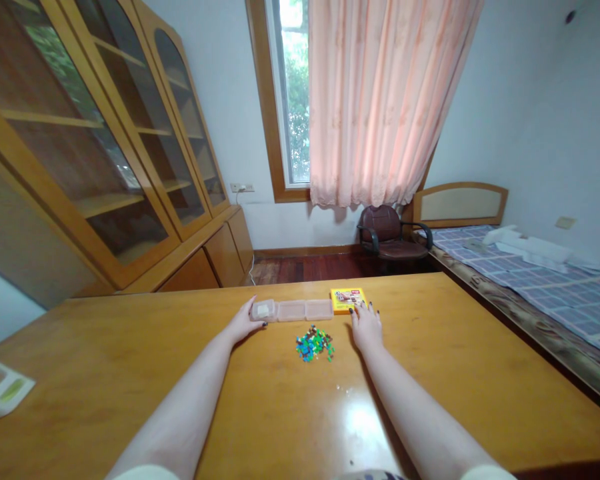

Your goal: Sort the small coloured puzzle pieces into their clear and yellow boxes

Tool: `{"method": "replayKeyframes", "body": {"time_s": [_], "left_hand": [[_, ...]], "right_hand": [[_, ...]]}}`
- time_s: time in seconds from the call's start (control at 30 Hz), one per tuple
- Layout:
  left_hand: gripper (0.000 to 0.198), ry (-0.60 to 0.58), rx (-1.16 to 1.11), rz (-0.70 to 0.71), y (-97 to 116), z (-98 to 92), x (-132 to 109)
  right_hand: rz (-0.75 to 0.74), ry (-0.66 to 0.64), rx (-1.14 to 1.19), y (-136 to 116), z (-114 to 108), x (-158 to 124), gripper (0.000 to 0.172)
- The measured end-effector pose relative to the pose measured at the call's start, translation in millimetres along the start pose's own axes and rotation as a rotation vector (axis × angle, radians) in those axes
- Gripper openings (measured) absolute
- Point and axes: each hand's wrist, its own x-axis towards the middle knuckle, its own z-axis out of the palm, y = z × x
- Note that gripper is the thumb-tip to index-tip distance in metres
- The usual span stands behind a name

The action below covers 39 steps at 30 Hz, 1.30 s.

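Note:
My left hand (pixel 241 323) is around the left end of a row of three clear plastic boxes (pixel 291 310), thumb along the front and fingers at the left side and back. A small pale piece shows in the leftmost box. My right hand (pixel 368 328) lies with spread fingers at the front edge of a flat yellow box (pixel 349 300) with a printed picture, fingertips touching or over it. Between my hands is a loose pile of tiny building bricks (pixel 314 344), blue, green, brown, yellow and white.
The wooden table (pixel 275 413) spans the foreground. A white plastic item (pixel 3 387) stands at its left edge. A few tiny clear bits (pixel 341 388) lie nearer me. Beyond are a glass-door cabinet (pixel 145 127), an office chair (pixel 390 233) and a bed (pixel 525 267).

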Motion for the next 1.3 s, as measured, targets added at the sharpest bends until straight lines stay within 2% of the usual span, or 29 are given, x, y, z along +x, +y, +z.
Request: {"method": "replayKeyframes", "body": {"time_s": [0.17,0.23,0.33,0.4,0.47,0.5,0.57,0.63,0.73,0.83,0.93,1.03,1.17,1.3], "left_hand": [[0.053,0.051,0.156,0.107,-5,-9.8,6],[0.052,0.108,0.219,0.097,-13,-23.9,5],[0.055,0.188,0.44,0.016,-32,-52.6,-2],[0.055,0.106,0.545,-0.021,-43,-68.3,-9],[0.055,0.057,0.599,-0.023,-47,-74.1,-17],[0.055,0.076,0.635,-0.028,-46,-72.6,-21],[0.058,0.185,0.733,-0.034,-38,-61.4,-28],[0.053,0.23,0.803,0.034,-26,-43.7,-35],[0.048,0.185,0.807,0.112,-7,-17.4,-41],[0.053,0.143,0.757,0.116,4,-1.8,-46],[0.053,0.1,0.695,0.164,7,3.9,-49],[0.053,0.073,0.71,0.183,6,5.6,-53],[0.055,0.074,0.779,0.169,6,6.8,-55],[0.058,0.097,0.85,0.136,7,7.1,-55]], "right_hand": [[-0.001,-0.003,-0.002,0,0,0,0.048],[-0.004,0.0,0.004,0,0,0,0.048],[0.003,-0.007,0.013,0,0,-1,0.048],[0.007,-0.007,0.002,1,0,-1,0.048],[0.015,0.012,-0.029,1,1,-1,0.049],[0.016,0.026,-0.047,0,2,-1,0.05],[-0.033,0.026,-0.068,-2,3,-2,0.051],[-0.185,-0.039,-0.067,-5,4,-3,0.052],[-0.39,-0.152,-0.06,-9,2,-4,0.047],[-0.347,-0.124,-0.073,-11,-2,-7,0.042],[-0.297,-0.084,-0.076,-13,-7,-10,0.038],[-0.357,-0.069,-0.046,-15,-9,-13,0.036],[-0.411,-0.055,-0.017,-15,-5,-13,0.038],[-0.409,-0.097,0.021,-13,1,-9,0.042]]}}
